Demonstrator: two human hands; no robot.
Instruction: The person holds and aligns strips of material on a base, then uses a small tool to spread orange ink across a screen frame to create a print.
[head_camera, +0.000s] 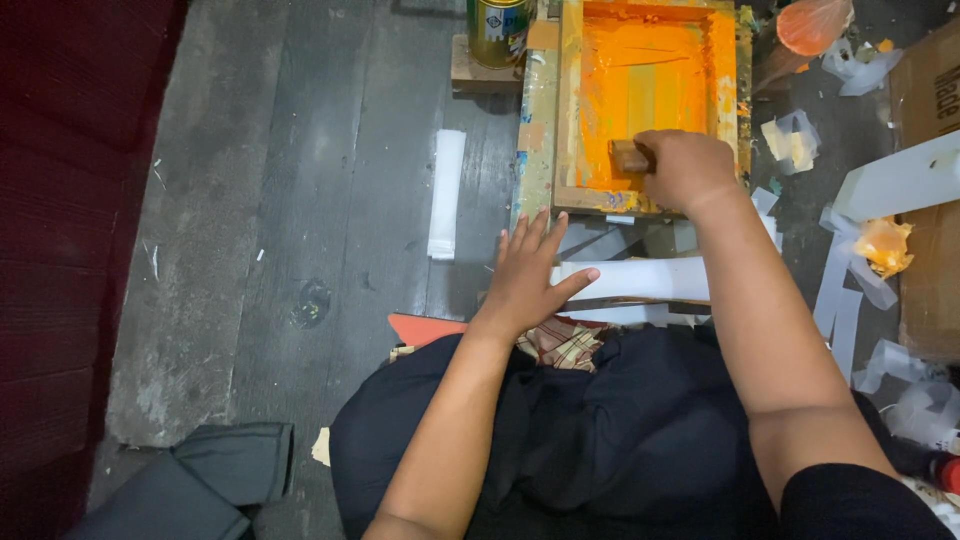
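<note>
I am gripping the wooden squeegee (630, 156) in my right hand (685, 168), fingers closed around its handle, at about 1 o'clock in view. The squeegee is resting on the near edge of the orange-inked mesh inside the wooden screen frame (568, 100), which is sitting at 12 to 1 o'clock. Orange ink (610, 90) is covering most of the mesh, with a paler greenish band showing down the middle.

My left hand (528, 275) is lying open and flat, fingers spread, near centre, just below the frame's near left corner. Its thumb is touching the end of a white strip (650, 278) that is running to 3 o'clock beneath my right forearm. I cannot tell whether the palm is pressing on anything else.

A gold tin can (498, 30) is standing on a small wooden block at 12 o'clock, just left of the frame. A rolled white piece (446, 192) is lying on the dark plank floor (300, 200) at 11 o'clock, well apart from my left hand. White paper scraps (850, 290) and orange-stained wrappers are lying at 2 to 3 o'clock, beside a cardboard box (930, 90). Dark cloth (620, 430) is covering my lap at 6 o'clock.
</note>
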